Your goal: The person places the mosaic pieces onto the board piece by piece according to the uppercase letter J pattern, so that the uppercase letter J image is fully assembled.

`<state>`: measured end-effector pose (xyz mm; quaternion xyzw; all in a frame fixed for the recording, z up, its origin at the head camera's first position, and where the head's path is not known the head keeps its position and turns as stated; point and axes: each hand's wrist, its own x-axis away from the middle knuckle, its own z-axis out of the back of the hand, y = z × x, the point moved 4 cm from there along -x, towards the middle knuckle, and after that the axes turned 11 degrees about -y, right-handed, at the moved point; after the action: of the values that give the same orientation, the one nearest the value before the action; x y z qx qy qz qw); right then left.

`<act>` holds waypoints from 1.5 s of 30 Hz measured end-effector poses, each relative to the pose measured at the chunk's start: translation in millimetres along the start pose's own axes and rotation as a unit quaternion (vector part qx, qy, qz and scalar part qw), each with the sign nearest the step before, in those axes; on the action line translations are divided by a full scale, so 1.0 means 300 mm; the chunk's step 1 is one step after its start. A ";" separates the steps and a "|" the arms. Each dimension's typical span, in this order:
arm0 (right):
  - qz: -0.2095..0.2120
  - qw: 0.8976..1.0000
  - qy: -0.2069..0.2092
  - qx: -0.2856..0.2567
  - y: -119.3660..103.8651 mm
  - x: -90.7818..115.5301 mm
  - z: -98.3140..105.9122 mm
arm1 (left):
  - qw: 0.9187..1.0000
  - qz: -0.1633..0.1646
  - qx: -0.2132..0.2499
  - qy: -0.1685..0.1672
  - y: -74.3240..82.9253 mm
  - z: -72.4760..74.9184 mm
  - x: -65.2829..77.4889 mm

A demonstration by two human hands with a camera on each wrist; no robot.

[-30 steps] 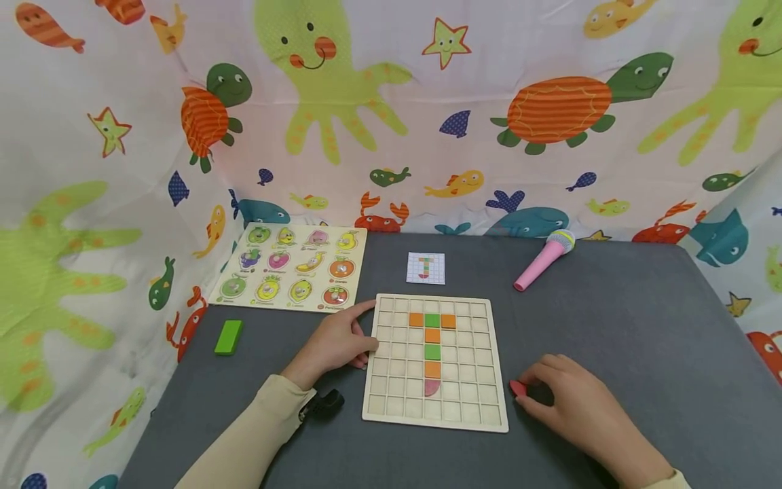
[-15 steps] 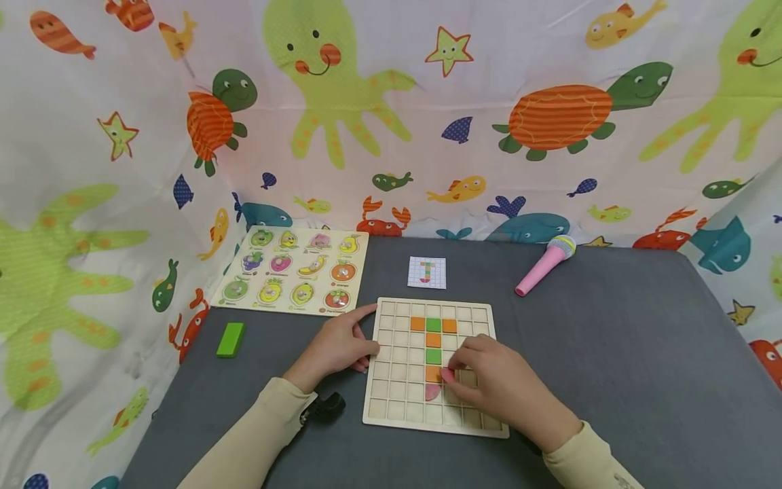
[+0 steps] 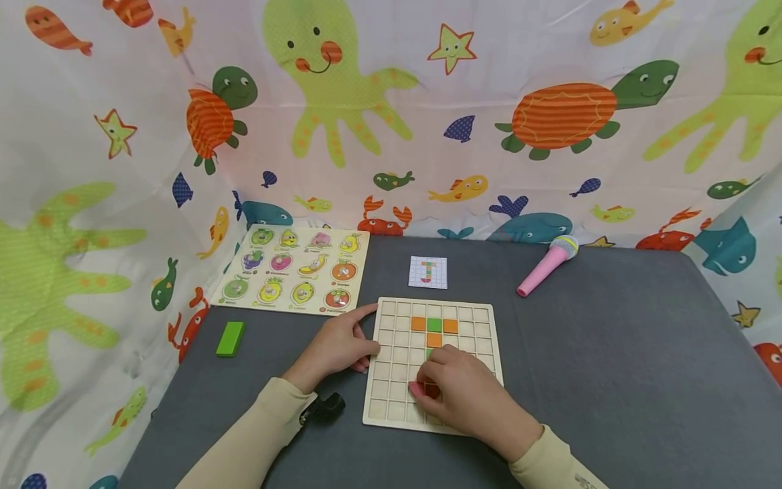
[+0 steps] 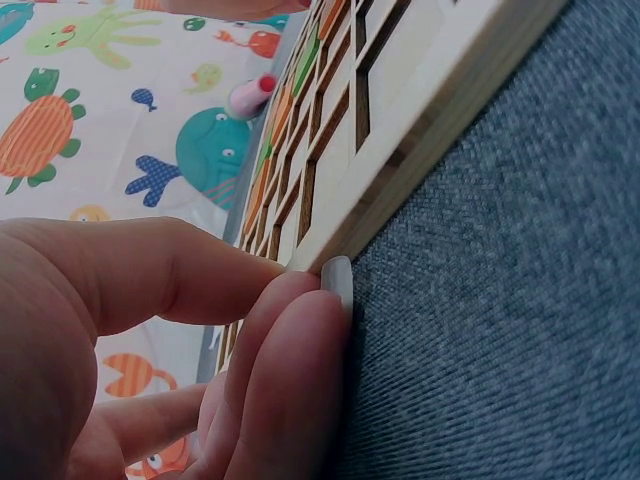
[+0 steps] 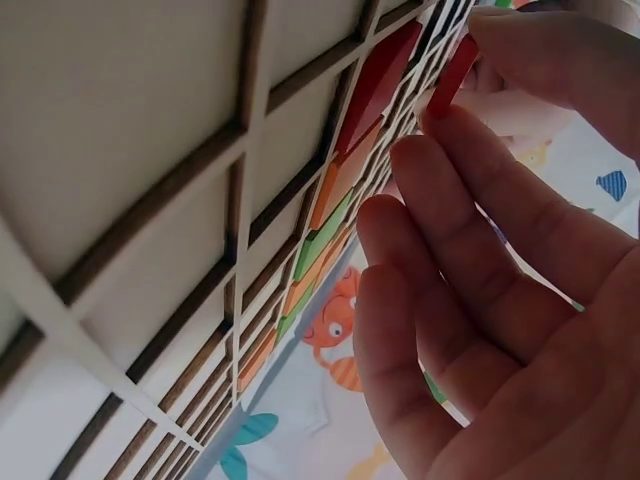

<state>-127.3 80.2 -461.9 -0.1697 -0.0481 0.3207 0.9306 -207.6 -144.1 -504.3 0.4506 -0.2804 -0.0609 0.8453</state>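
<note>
A square wooden grid board lies on the grey table. Orange and green square tiles form a T-like row and column in it. At its left edge, my left hand grips the rim between thumb and curled fingers, index reaching to the top corner. My right hand is over the board's lower middle, pinching a small red piece between thumb and index finger; its other fingers are loosely bent. Below the orange tile, a dark red piece sits in a cell; in the head view my right hand mostly covers it.
A small pattern card lies behind the board. A pink toy microphone is at back right, a fruit puzzle board at back left. One green block lies left. A sea-animal curtain surrounds the table.
My right hand has come from the table right of the board to above its lower middle, carrying the red piece left across the column. The left hand has stayed on the board's edge.
</note>
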 end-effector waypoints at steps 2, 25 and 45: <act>0.001 1.000 0.003 0.003 -0.001 -0.002 -0.004 | 1.000 0.003 0.004 0.001 -0.001 0.002 0.003; -0.006 0.999 -0.012 0.040 -0.016 -0.008 -0.012 | 1.000 0.012 -0.001 0.008 0.003 0.007 0.016; 0.002 0.999 -0.014 0.040 -0.024 -0.011 -0.003 | 1.000 0.018 0.010 0.014 0.003 0.014 0.040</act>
<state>-125.5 72.7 -460.3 -0.1281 -0.0479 0.3264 0.9353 -199.9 -150.8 -496.7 0.4547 -0.2772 -0.0366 0.8456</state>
